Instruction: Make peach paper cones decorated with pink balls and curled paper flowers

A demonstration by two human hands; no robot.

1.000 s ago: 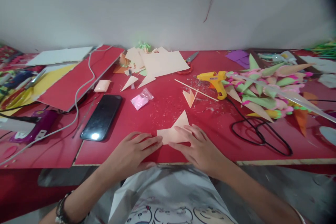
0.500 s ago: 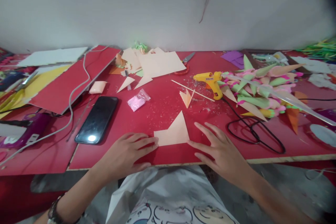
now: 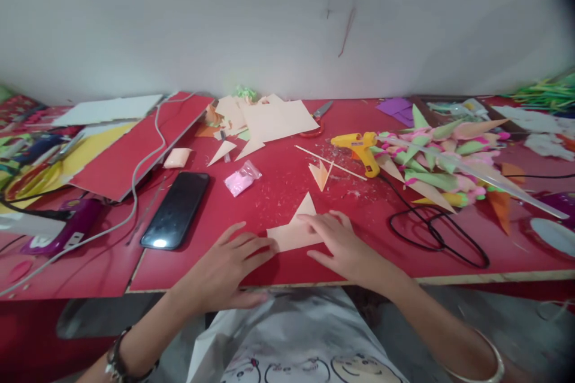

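A pale peach sheet of paper [image 3: 294, 233] with one pointed corner lies flat on the red table before me. My left hand [image 3: 233, 260] rests at its left end, fingers apart, fingertips touching the edge. Over the right part of the sheet is my right hand [image 3: 344, 245], its fingers spread and laid on the paper near the point. Part of the sheet is hidden under that hand. Beyond it stands a small folded peach paper piece [image 3: 320, 175], beside a thin wooden stick [image 3: 330, 161].
A yellow glue gun [image 3: 359, 146] with a black cord [image 3: 431, 227] lies right, by a pile of paper cones [image 3: 435, 155]. Left are a phone [image 3: 175, 209] and a pink packet [image 3: 242, 178]. Scissors [image 3: 317, 122] and peach sheets [image 3: 278, 119] lie at the back.
My right hand has moved left, from beside the sheet's right edge to on top of it. My left hand stays at the left end. The view has shifted slightly.
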